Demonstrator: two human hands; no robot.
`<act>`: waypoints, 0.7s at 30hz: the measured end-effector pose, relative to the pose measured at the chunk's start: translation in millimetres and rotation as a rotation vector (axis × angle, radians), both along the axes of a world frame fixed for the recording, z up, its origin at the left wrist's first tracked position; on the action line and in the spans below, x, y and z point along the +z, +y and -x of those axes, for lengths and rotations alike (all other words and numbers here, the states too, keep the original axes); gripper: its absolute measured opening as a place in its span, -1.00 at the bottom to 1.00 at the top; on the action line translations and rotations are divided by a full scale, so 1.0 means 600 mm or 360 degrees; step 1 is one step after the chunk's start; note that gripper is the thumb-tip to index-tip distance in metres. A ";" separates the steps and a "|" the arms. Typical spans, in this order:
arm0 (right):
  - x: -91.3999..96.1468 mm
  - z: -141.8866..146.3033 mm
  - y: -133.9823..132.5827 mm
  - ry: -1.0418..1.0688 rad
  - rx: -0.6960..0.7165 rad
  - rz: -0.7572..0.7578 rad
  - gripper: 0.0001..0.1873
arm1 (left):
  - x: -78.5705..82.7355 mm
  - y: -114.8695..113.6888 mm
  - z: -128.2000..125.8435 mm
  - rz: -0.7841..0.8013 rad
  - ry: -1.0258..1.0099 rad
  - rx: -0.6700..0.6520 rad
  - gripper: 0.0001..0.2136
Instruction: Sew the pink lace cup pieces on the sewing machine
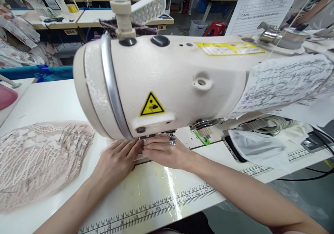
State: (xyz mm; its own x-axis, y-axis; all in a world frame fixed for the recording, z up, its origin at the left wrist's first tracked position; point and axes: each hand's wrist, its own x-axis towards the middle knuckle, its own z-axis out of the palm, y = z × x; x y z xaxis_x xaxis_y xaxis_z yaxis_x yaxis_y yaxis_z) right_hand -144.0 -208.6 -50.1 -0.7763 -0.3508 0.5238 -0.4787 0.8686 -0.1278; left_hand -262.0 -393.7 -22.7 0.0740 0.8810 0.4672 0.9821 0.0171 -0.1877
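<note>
A cream sewing machine head (167,77) spans the view and hides the needle area beneath it. Below its left end my left hand (117,157) presses on pale pink lace fabric (140,156), fingers close together and fingertips partly hidden. My right hand (167,150) reaches in from the other side, its fingers pressed together and pointing left, on the same lace. The two hands nearly meet at the fabric, of which only small bits show. A larger pile of pink lace pieces (41,161) lies on the table to the left.
A printed ruler strip (146,213) runs along the table's front edge. Right of my hands are green thread snips (202,138), a phone (233,148) and white cloth (258,148). Papers (284,84) cover the machine's right side. Other sewing machines (44,1) stand behind.
</note>
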 end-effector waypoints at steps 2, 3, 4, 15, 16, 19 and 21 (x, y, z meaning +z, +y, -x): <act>-0.001 0.002 -0.001 0.0018 0.0003 0.0045 -0.77 | 0.000 0.000 0.001 -0.0009 -0.0014 0.0012 -0.72; -0.001 0.003 -0.001 0.0032 0.0007 0.0060 -0.78 | 0.000 0.000 0.001 -0.0014 -0.0023 0.0020 -0.73; -0.002 0.004 -0.001 0.0047 0.0012 0.0064 -0.78 | 0.000 0.000 0.001 -0.0017 -0.0032 0.0028 -0.73; -0.002 0.009 -0.004 0.0153 -0.0019 0.0034 -0.81 | 0.000 0.002 0.001 0.0016 -0.0037 0.0086 -0.72; 0.001 0.008 -0.003 0.0177 -0.0032 0.0029 -0.80 | 0.000 0.002 0.000 0.0023 -0.0032 0.0093 -0.72; 0.010 0.004 -0.003 0.0202 -0.0112 -0.0017 -0.76 | 0.001 0.002 -0.002 0.0044 -0.0054 0.0118 -0.71; 0.014 0.000 -0.004 0.0209 -0.0174 -0.0059 -0.72 | 0.000 0.002 -0.003 0.0044 -0.0067 0.0127 -0.70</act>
State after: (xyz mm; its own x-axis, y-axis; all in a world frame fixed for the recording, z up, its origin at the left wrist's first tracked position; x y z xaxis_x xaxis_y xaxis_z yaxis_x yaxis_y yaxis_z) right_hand -144.1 -211.2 -41.4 -0.7367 -0.2893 0.6112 -0.3918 0.9193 -0.0372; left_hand -260.0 -392.6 -22.5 -0.0161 0.8960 0.4438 0.9849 0.0908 -0.1476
